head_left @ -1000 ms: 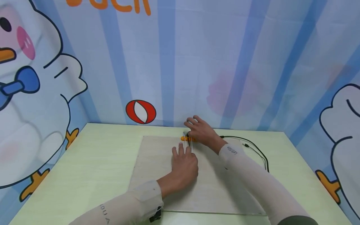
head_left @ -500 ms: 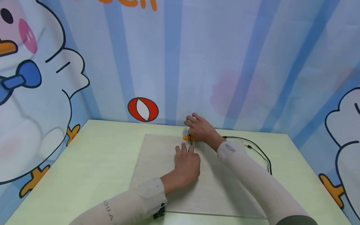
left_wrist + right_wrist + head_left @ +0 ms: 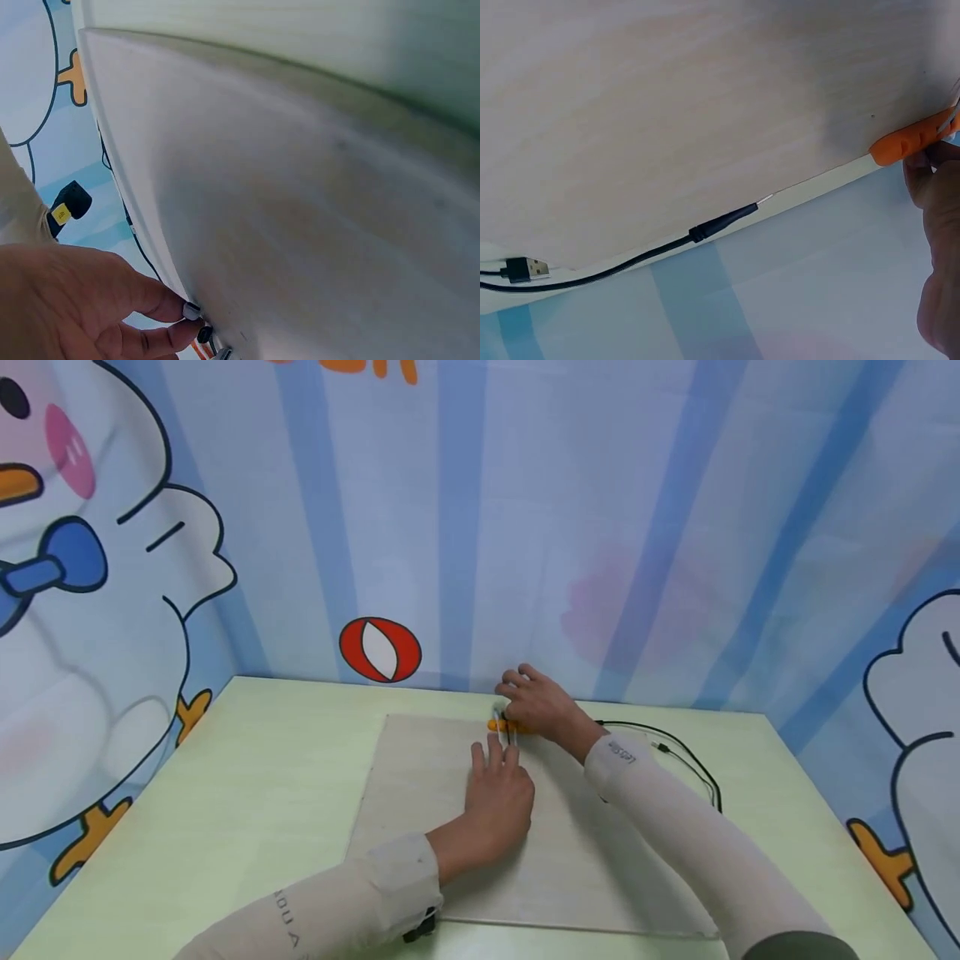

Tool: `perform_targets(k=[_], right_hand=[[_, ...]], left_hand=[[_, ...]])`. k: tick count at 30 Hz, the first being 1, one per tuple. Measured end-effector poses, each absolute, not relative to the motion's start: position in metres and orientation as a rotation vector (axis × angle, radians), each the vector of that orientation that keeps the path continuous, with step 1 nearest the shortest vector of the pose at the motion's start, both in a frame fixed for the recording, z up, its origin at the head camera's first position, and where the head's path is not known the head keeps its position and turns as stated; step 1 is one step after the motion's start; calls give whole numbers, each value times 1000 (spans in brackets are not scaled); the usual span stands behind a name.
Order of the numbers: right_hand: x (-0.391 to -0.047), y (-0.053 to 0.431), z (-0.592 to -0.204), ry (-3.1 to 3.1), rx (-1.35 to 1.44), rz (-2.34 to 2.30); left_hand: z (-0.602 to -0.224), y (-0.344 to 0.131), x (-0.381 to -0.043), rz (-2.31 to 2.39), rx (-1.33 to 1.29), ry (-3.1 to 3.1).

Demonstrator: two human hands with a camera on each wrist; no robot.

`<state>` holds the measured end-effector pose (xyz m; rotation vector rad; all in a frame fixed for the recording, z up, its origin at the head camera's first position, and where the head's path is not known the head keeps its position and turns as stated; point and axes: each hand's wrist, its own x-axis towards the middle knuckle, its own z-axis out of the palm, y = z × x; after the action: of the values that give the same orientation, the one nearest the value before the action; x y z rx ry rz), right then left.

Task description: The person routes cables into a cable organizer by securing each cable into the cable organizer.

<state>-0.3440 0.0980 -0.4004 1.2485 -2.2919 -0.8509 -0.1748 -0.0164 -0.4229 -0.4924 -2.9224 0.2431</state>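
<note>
An orange cable holder with a row of notches [image 3: 907, 144] lies along the far edge of a pale wooden board [image 3: 420, 785]. My right hand [image 3: 546, 706] grips it from behind, thumb and finger against its back edge in the right wrist view. Thin white cables [image 3: 498, 735] and a dark one run from the holder toward me. My left hand [image 3: 498, 806] rests over the board's middle, with thumb and fingertip pinching the cable ends in the left wrist view. Small grey and black tips show at those fingertips; the exact plugs are too small to tell.
A black cord [image 3: 675, 739] curves off the board's right side and ends in a thin metal tip. Beside it lies a black USB plug [image 3: 529, 270]. The board rests on a pale green table [image 3: 300, 760], with a printed cartoon curtain [image 3: 510, 527] behind.
The camera view has shifted slightly. Both hands keep nearly the same places at the orange holder and the cables.
</note>
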Motion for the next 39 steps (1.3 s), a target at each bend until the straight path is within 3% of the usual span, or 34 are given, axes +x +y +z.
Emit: perform_targets(k=[8, 18, 39], right_hand=[[-338, 107, -404, -2265, 1195, -804], [-333, 117, -415, -2325, 1164, -724], [-296, 135, -415, -2522, 747, -532]], left_hand=[[-450, -19, -190, 190, -517, -2887], [-420, -23, -169, 193, -502, -2989], [-417, -24, -173, 177, -462, -2922]])
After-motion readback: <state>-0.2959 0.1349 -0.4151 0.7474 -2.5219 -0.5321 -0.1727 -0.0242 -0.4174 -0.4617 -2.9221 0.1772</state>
